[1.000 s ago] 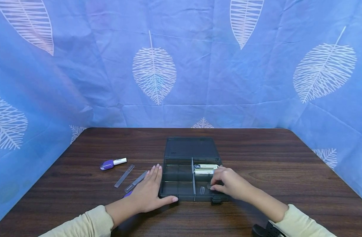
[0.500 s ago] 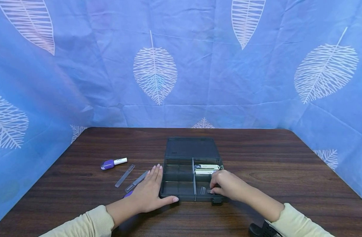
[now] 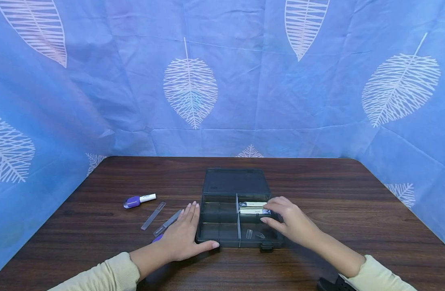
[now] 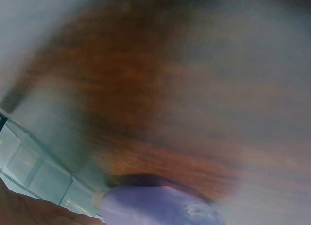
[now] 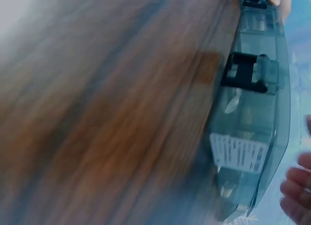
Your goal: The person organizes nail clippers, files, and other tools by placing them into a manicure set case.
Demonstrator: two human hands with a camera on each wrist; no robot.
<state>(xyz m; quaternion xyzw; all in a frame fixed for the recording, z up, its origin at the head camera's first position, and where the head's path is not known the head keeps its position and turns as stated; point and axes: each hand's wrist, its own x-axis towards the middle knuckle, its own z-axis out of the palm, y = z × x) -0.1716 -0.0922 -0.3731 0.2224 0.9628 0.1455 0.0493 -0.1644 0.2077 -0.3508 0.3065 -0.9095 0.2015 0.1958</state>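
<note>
A dark see-through compartment box (image 3: 218, 232) lies open in the middle of the table in the head view. My left hand (image 3: 180, 237) rests along its left side, fingers straight, thumb at the front edge. Over the right compartments hovers my right hand (image 3: 293, 222), thumb and fingers apart, holding nothing visible. Its fingertips are close to two pale nail clippers (image 3: 252, 211) in the back right compartment; whether they touch is unclear. Two small clear pieces, like nail tips (image 3: 249, 234), lie in the front right compartment. In the right wrist view, fingers (image 5: 294, 193) show beside the box.
Left of the box lie a purple nail polish bottle (image 3: 132, 202) with a white cap and two narrow nail files (image 3: 153, 216). Another purple bottle (image 4: 160, 205) sits beside my left hand, mostly hidden in the head view. Two latches (image 5: 245, 72) line the box's front.
My right hand has let go of a small clear piece in the front right compartment, opened its fingers and risen slightly toward the clippers. The left hand stays put.
</note>
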